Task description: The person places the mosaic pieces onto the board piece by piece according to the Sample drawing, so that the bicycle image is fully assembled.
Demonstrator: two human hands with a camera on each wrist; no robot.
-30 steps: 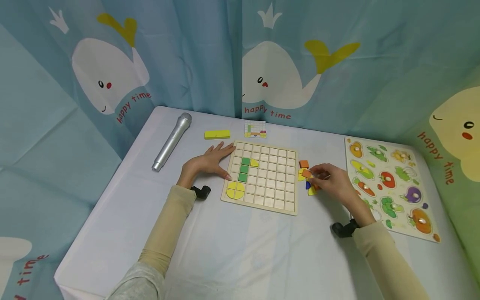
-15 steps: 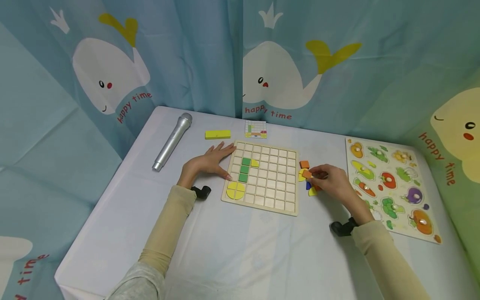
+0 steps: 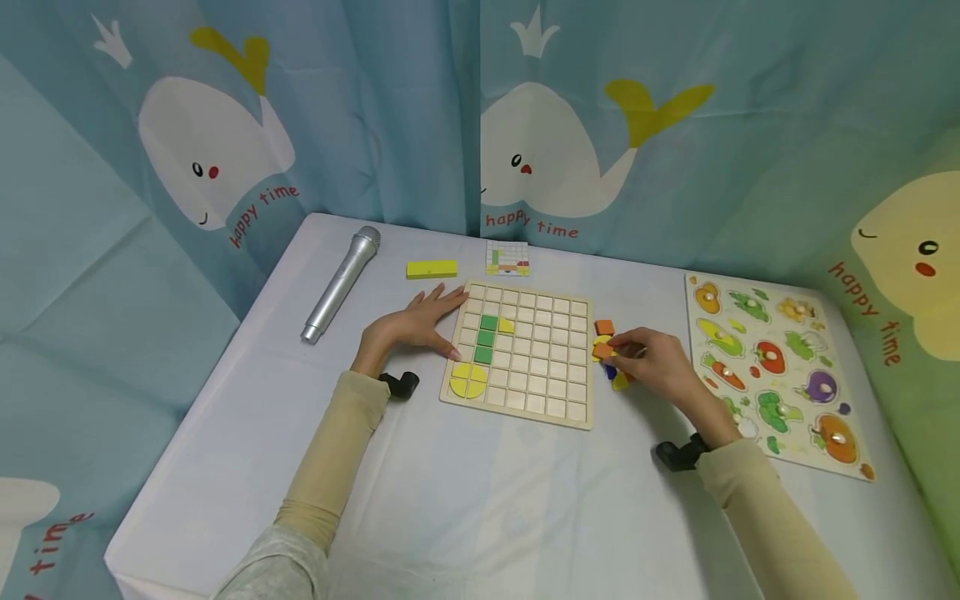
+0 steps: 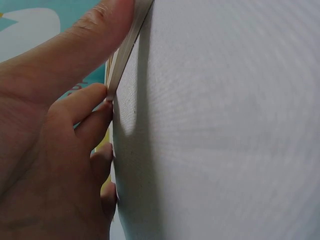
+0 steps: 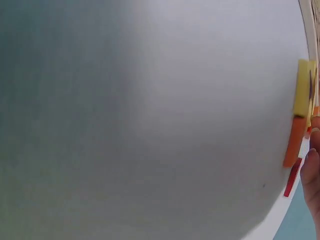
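My left hand (image 3: pixel 412 327) rests on the left side of a wooden grid board (image 3: pixel 536 385), thumb and fingers spread along its edge. Three green squares (image 3: pixel 486 339), one yellow piece (image 3: pixel 507 326) and a yellow circle of quarter pieces (image 3: pixel 468 381) sit in the grid. Just off the board's right edge, my right hand (image 3: pixel 660 363) pinches an orange square tile (image 3: pixel 603 351) between thumb and fingertips, over a small pile. Under it show a blue piece (image 3: pixel 611 372) and a yellow piece (image 3: pixel 620 382); part of the pile is hidden by my hand.
Behind the board lie a yellow bar (image 3: pixel 431 269) and a small pattern card (image 3: pixel 507 258). A silver toy microphone (image 3: pixel 341 286) is at the left. Another orange square (image 3: pixel 604 327) lies beyond the pile. A vegetable puzzle board (image 3: pixel 780 379) lies at the right.
My right hand has shifted slightly left with the orange tile, bringing it nearer the board's edge. My left hand keeps its place on the board.
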